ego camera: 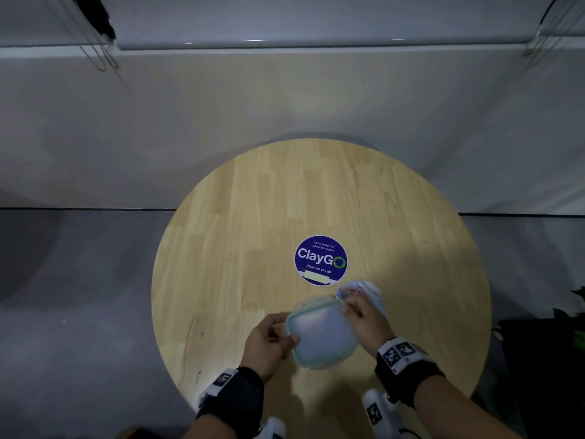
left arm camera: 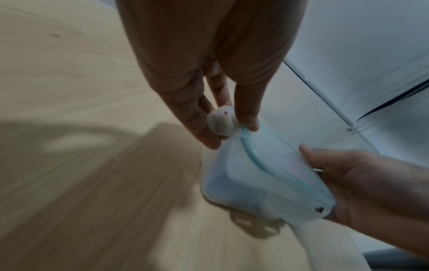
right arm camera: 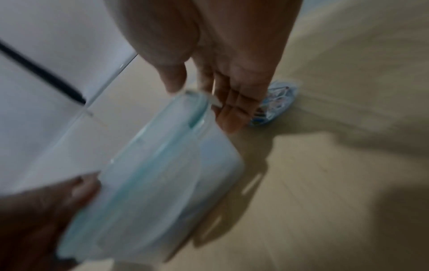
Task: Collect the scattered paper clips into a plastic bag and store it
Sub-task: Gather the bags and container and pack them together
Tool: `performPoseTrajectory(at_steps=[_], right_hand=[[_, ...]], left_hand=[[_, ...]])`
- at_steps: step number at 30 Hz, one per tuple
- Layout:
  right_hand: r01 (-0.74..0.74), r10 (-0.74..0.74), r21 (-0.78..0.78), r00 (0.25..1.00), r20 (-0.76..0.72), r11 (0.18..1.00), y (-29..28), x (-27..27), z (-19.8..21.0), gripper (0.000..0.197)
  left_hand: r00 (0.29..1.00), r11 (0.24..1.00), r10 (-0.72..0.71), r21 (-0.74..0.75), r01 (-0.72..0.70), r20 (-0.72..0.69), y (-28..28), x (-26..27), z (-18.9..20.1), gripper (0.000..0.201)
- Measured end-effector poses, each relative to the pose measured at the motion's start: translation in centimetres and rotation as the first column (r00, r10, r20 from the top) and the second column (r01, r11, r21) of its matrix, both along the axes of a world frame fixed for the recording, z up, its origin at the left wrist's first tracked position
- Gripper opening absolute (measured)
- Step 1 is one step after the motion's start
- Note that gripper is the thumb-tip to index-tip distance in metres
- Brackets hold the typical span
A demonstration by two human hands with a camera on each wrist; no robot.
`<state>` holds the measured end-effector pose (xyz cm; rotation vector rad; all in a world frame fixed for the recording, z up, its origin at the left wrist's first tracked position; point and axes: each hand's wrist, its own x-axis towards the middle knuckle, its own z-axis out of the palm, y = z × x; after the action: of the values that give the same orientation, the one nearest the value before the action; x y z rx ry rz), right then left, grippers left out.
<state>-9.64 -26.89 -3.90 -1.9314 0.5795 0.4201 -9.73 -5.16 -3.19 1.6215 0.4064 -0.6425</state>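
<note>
1. Plastic container (ego camera: 321,332), translucent with a teal-rimmed lid, held just above the near edge of the round wooden table (ego camera: 237,248).
2. Left hand (ego camera: 269,343) pinches the container's left-side latch tab, thumb on the lid.
3. Right hand (ego camera: 364,318) grips the container's right far corner, fingers curled over the rim.
4. Plastic bag (ego camera: 361,291) with the paper clips (right arm camera: 276,102) inside lies on the table just beyond the right hand's fingers.
5. Blue round sticker (ego camera: 320,259) sits past the bag.
</note>
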Motion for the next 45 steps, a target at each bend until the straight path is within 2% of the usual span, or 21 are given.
performPoseTrajectory(at_steps=[3, 6, 8, 12, 17, 19, 21, 24, 25, 28, 31, 33, 35, 37, 38, 39, 40, 41, 42, 43, 45], right_hand=[[0.003, 0.008, 0.109, 0.995, -0.101, 0.994, -1.2, -0.6, 0.0, 0.01], [0.125, -0.089, 0.211, 0.981, -0.172, 0.97, -1.4, -0.6, 0.2, 0.005], [0.215, -0.163, 0.253, 0.964, -0.211, 0.943, -1.3, -0.5, 0.5, 0.013], [0.203, -0.18, 0.092, 0.96, -0.215, 0.975, -1.4, -0.9, 0.8, 0.034], [0.098, -0.115, -0.098, 0.977, -0.178, 0.99, -0.9, -0.8, 0.4, 0.031], [0.067, -0.089, -0.142, 0.983, -0.158, 0.988, -0.6, -0.8, 0.6, 0.03], [0.022, -0.048, -0.181, 0.989, -0.142, 0.983, -0.4, -0.7, 1.2, 0.035], [-0.033, -0.003, -0.227, 0.987, -0.16, 0.973, -0.1, -0.6, 1.8, 0.046], [-0.04, 0.0, -0.23, 0.985, -0.171, 0.972, 0.0, -0.5, 1.9, 0.047], [-0.045, 0.001, -0.208, 0.979, -0.205, 0.977, 0.1, -0.4, 1.9, 0.037], [-0.063, 0.02, -0.187, 0.975, -0.223, 0.98, 0.2, -0.3, 2.4, 0.032], [-0.092, 0.051, -0.184, 0.975, -0.215, 0.979, 0.0, -0.4, 2.8, 0.035], [-0.141, 0.105, -0.238, 0.982, -0.156, 0.961, 0.0, -0.8, 3.2, 0.034], [-0.202, 0.212, -0.348, 0.977, -0.009, 0.915, -0.1, -1.7, 3.8, 0.029], [-0.293, 0.345, -0.416, 0.937, 0.054, 0.861, -0.1, -2.3, 4.0, 0.037], [-0.43, 0.529, -0.486, 0.845, 0.081, 0.761, -0.1, -3.0, 4.0, 0.047], [-0.561, 0.695, -0.554, 0.717, 0.046, 0.615, 0.1, -3.7, 3.8, 0.055], [-0.626, 0.788, -0.62, 0.615, -0.018, 0.474, 0.2, -4.3, 3.4, 0.062], [-0.661, 0.815, -0.646, 0.571, -0.103, 0.382, 0.6, -4.7, 3.2, 0.068], [-0.663, 0.825, -0.675, 0.546, -0.142, 0.323, 0.9, -4.7, 2.8, 0.071], [-0.646, 0.854, -0.709, 0.507, -0.121, 0.283, 1.6, -4.1, 2.5, 0.064]], left_hand=[[0.999, 0.998, 0.031, -0.045, -0.032, -0.029, -0.2, 0.0, 0.4, 0.043], [0.992, 0.986, 0.077, -0.139, -0.091, -0.101, 0.0, 0.0, 0.4, 0.05], [0.987, 0.981, 0.088, -0.161, -0.109, -0.134, 0.1, 0.1, 0.4, 0.051], [0.975, 0.98, 0.13, -0.128, -0.154, -0.179, 0.7, 0.1, 0.1, 0.05], [0.976, 0.985, 0.156, -0.045, -0.165, -0.154, 1.3, 0.0, 0.1, 0.032], [0.979, 0.987, 0.161, 0.031, -0.159, -0.125, 1.5, -0.3, -0.2, 0.029], [0.993, 0.98, 0.108, 0.176, -0.097, -0.049, 1.6, -0.5, -0.4, 0.026], [0.995, 0.895, -0.089, 0.442, 0.066, 0.032, 0.9, -0.2, 0.3, 0.013], [0.994, 0.888, -0.11, 0.452, 0.089, 0.019, 0.6, 0.1, 0.5, 0.011], [0.994, 0.935, -0.025, 0.349, 0.062, -0.11, -0.1, 0.9, 1.1, 0.035], [0.989, 0.948, 0.026, 0.318, 0.023, -0.148, -0.3, 1.2, 0.9, 0.048], [0.991, 0.944, -0.039, 0.322, 0.079, -0.13, -0.6, 1.1, 1.1, 0.056], [0.969, 0.866, -0.245, 0.44, 0.238, -0.042, -1.1, 1.2, 1.7, 0.057], [0.861, 0.713, -0.502, 0.601, 0.361, 0.079, -1.8, 1.8, 2.4, 0.066], [0.782, 0.644, -0.609, 0.657, 0.392, 0.13, -2.2, 2.4, 2.7, 0.069], [0.697, 0.573, -0.702, 0.697, 0.432, 0.145, -2.7, 2.9, 2.8, 0.068], [0.626, 0.509, -0.769, 0.715, 0.48, 0.127, -3.0, 3.4, 2.4, 0.063], [0.575, 0.45, -0.814, 0.719, 0.53, 0.086, -3.2, 3.9, 2.0, 0.056], [0.555, 0.407, -0.831, 0.713, 0.571, 0.03, -3.2, 4.2, 1.9, 0.049], [0.556, 0.388, -0.831, 0.71, 0.587, -0.006, -3.1, 4.4, 1.8, 0.042], [0.6, 0.414, -0.8, 0.716, 0.563, -0.009, -2.9, 4.4, 1.8, 0.031]])
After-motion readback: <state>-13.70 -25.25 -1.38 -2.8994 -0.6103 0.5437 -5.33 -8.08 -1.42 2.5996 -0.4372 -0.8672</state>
